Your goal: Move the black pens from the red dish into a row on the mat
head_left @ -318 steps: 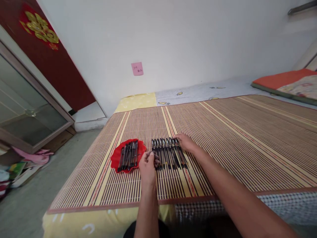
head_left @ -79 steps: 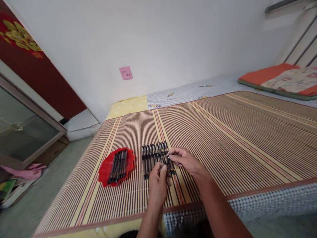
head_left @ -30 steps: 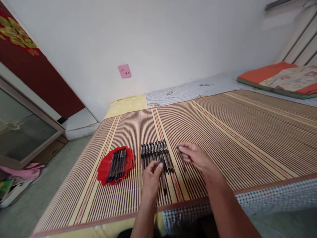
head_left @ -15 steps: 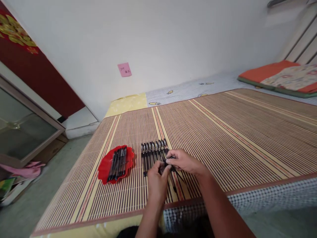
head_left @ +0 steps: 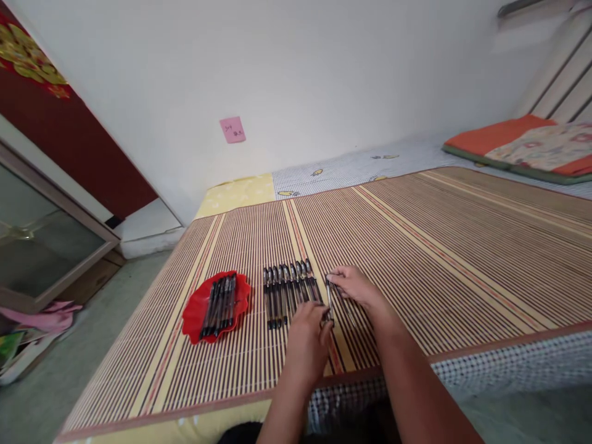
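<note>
While right hand (head_left: 354, 285) pinches slim black-and-clear plastic pen (head_left: 329, 297) at its 9 o'clock, left hand (head_left: 308, 336) curls by lower end, grip unclear.

We are pinching the far end of a pen (head_left: 329, 297) in our right hand (head_left: 356, 287), and our left hand (head_left: 306, 336) is sitting at its near end. Just left, a row of pens (head_left: 287, 287) is lying on the mat (head_left: 398, 246); farther left, a red dish (head_left: 196, 309) is holding more. Behind, a pink note (head_left: 232, 130) is hanging on the wall (head_left: 346, 74).
</note>
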Motion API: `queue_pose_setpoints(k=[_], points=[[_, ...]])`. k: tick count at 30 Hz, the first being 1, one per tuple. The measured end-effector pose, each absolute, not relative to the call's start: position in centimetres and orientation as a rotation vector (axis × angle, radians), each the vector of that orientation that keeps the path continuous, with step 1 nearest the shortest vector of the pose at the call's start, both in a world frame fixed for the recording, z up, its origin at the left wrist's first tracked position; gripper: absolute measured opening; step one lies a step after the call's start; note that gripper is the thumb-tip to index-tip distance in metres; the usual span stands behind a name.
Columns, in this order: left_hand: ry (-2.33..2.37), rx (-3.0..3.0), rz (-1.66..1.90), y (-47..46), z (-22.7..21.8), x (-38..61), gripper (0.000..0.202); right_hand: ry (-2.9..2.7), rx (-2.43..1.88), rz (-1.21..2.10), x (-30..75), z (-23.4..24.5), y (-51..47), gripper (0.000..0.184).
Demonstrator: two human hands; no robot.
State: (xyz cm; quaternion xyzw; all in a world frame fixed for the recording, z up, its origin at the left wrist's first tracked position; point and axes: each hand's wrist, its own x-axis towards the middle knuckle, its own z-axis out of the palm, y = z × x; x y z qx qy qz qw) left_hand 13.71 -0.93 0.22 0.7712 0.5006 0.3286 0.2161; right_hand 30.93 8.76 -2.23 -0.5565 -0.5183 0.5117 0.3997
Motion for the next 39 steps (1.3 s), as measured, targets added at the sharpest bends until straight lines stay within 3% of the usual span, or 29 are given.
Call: queue_pose_setpoints(k=[5, 19, 28, 35, 39], points=[[1.401, 2.321, 0.742, -0.9, -1.0, 14.4, 0.037, -1.476, -1.462, 0.94, 29.6, -3.1, 10.0, 0.019], [1.438, 2.504, 0.628, -0.4, -2.8, 14.3, 0.037, -1.644, -1.619, 0.737, 29.3, -3.0, 9.4, 0.026], [1.404, 2.545, 0.507, -0.8, -2.1, 14.8, 0.034, -1.637, -1.6, 0.817, 29.4, -2.6, 8.9, 0.027], [1.412, 2.545, 0.472, -1.0, -2.2, 15.0, 0.034, -1.264, -1.519, 1.219, 28.8, -2.2, 8.4, 0.026], [1.433, 2.53, 0.48, -1.1, -2.0, 15.1, 0.031, -1.229, -1.519, 1.232, 28.9, -1.9, 8.3, 0.025]])
